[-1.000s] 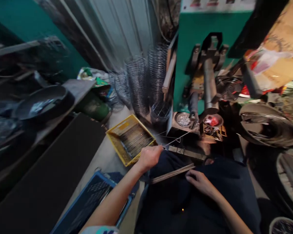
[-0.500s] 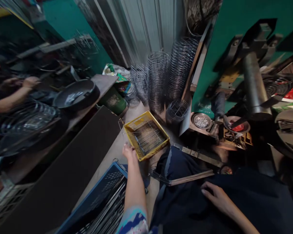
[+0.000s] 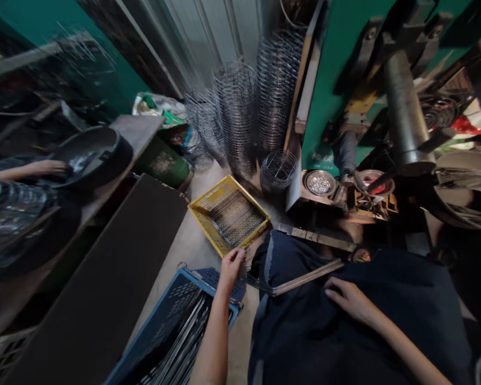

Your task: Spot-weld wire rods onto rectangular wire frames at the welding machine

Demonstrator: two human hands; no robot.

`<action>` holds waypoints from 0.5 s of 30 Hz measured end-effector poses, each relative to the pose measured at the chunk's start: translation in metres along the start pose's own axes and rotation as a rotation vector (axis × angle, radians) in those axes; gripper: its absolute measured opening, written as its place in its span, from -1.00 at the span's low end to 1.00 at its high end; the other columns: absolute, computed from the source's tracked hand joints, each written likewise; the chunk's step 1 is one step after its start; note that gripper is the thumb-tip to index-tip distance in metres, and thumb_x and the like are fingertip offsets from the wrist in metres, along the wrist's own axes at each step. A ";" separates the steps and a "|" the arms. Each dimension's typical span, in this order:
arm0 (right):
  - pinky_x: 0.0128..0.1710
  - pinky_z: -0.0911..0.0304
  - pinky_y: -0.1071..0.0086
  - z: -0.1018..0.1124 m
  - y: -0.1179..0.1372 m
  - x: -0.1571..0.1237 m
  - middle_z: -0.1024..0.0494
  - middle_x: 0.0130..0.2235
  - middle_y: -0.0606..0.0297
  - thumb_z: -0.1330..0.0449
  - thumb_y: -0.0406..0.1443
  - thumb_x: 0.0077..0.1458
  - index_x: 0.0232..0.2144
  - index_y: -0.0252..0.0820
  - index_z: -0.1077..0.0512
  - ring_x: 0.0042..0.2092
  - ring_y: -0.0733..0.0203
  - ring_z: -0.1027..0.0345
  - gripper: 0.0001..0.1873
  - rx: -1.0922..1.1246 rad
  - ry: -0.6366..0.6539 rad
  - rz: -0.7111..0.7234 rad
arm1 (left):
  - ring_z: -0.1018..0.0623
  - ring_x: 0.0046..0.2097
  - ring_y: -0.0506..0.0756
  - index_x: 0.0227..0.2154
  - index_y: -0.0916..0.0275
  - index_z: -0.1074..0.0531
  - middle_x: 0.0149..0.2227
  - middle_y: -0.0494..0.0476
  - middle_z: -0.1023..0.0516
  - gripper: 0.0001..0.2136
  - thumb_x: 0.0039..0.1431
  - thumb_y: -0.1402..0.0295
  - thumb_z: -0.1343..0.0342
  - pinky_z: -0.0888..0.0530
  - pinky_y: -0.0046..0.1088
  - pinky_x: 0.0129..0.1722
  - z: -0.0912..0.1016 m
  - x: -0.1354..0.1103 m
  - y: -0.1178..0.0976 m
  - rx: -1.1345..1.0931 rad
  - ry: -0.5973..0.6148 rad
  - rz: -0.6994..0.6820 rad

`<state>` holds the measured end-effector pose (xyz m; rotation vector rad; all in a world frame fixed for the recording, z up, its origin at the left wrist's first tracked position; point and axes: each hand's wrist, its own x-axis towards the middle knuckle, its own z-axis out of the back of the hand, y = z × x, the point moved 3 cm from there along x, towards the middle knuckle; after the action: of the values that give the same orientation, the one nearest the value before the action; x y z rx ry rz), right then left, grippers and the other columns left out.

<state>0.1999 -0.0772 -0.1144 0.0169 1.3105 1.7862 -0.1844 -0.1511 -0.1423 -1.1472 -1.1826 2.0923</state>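
Note:
My left hand (image 3: 231,266) is over the near corner of the yellow crate (image 3: 200,206), its fingers drawn together in a pinch. Whatever they may hold is too small or hidden to make out. Inside that crate lie thin metal wire pieces (image 3: 236,214). A bundle of bent flat-looking rods (image 3: 308,278) rests across the dark cloth (image 3: 304,331) on my lap, its bent end close to my left hand. My right hand (image 3: 347,297) lies on the cloth just below the bundle's right end, fingers loosely stretched and apart.
A blue crate (image 3: 172,299) of long metal rods stands beside my left forearm. Behind the yellow crate rise stacks of wire baskets (image 3: 238,123). A green machine (image 3: 320,117) with a bowl of small shiny parts (image 3: 319,183) is at right. Another person's hand (image 3: 50,168) reaches over a round pan at left.
My left hand has moved from the yellow crate's left side to its near corner, towards my lap. The view has shifted. The other person's hand has come down to the pan.

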 end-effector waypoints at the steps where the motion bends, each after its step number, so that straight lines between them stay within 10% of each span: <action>1: -0.20 -0.33 0.33 0.001 0.007 -0.001 -0.58 -0.30 0.26 -0.08 -0.17 0.16 -0.30 -0.10 -0.47 -0.25 0.09 -0.47 -0.79 -0.016 -0.008 0.027 | -0.52 -0.25 0.13 -0.37 0.28 -0.54 -0.38 0.11 -0.54 -0.68 0.07 0.08 -0.24 -0.46 -0.35 -0.18 -0.009 -0.019 -0.011 0.040 0.123 -0.058; 4: -0.24 -0.34 0.34 0.011 0.026 -0.006 -0.59 -0.31 0.31 -0.10 -0.23 0.16 -0.29 -0.05 -0.47 -0.28 0.11 -0.48 -0.85 -0.068 -0.024 0.108 | -0.47 -0.22 0.12 -0.39 0.24 -0.53 -0.32 0.14 -0.49 -0.79 0.15 0.18 -0.18 -0.41 -0.35 -0.14 -0.037 -0.073 -0.048 0.291 0.450 -0.369; 7: -0.15 -0.35 0.33 0.044 0.030 -0.017 -0.60 -0.25 0.35 -0.17 -0.24 0.14 -0.24 0.00 -0.50 -0.21 0.11 -0.48 -0.87 -0.077 -0.090 0.110 | -0.41 -0.27 0.09 -0.47 0.23 -0.43 -0.37 0.12 -0.37 -0.75 0.29 0.27 -0.01 -0.35 -0.37 -0.22 -0.055 -0.099 -0.072 0.500 0.473 -0.602; 15: -0.25 -0.30 0.31 0.227 -0.031 -0.118 -0.61 -0.25 0.16 -0.12 -0.03 0.15 -0.16 -0.18 -0.51 -0.28 0.11 -0.45 -0.60 -0.271 -0.816 -0.181 | -0.33 -0.39 0.04 -0.56 0.20 -0.25 -0.45 0.03 -0.25 -0.70 0.33 0.33 0.05 -0.29 -0.43 -0.34 -0.077 -0.092 -0.097 0.661 0.450 -0.744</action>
<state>0.3999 0.0196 0.0166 0.4182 0.4685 1.5292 -0.0696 -0.1325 -0.0408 -0.6552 -0.5040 1.3703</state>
